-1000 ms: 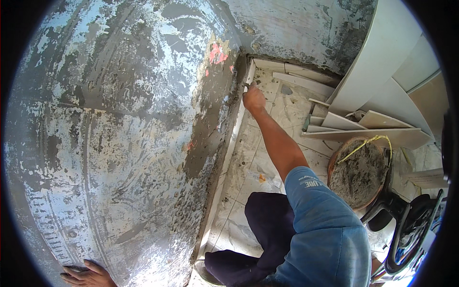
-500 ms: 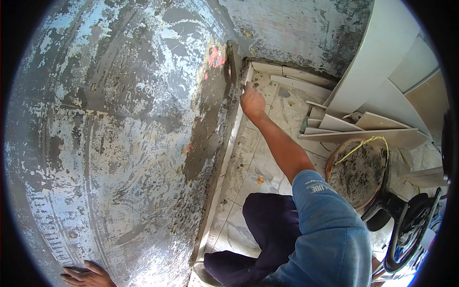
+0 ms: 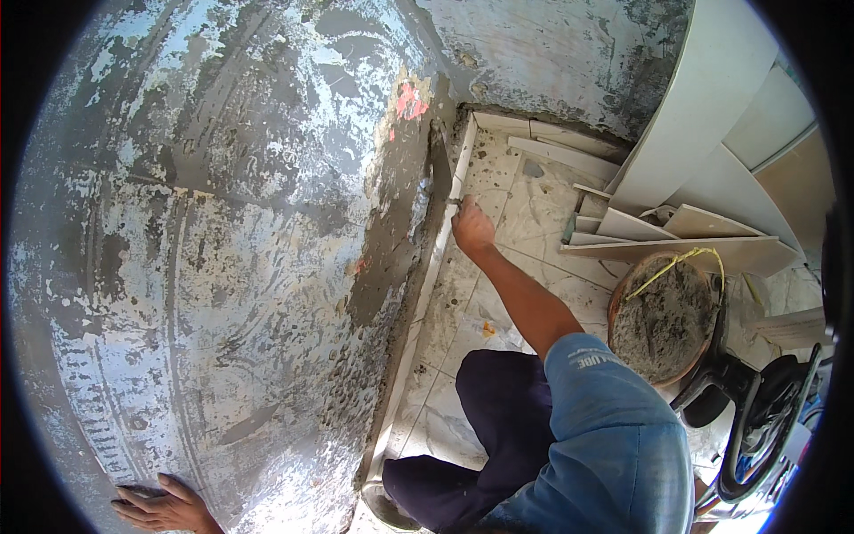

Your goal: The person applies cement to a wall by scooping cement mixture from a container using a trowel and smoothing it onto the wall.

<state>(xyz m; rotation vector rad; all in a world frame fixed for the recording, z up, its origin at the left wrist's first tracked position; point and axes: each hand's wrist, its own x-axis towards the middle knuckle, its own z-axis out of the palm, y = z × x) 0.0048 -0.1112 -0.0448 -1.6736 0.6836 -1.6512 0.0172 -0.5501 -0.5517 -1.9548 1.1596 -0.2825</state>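
— Clearly, wet mortar (image 3: 400, 222) is being spread on the wall (image 3: 222, 267) with a trowel (image 3: 440, 165); how is the stroke best done?

— The blade is best kept at a shallow tilt against the wall and steady pressure applied, so that the grey band is laid evenly (a thin edge would be judged a weak bed). The trowel is gripped by the right hand (image 3: 471, 227), whose fingers are closed round the handle, just beside the wall's foot, above the white skirting strip (image 3: 427, 285).

— And its direction?

— The long axis is seen to run up along the wall, the tip pointing away from the person, towards the corner. The left hand (image 3: 165, 509) is pressed flat, fingers spread, low on the wall, well apart from the trowel. The mortar pan (image 3: 663, 316) is set farther from the wall, on the tiled floor (image 3: 534, 214).
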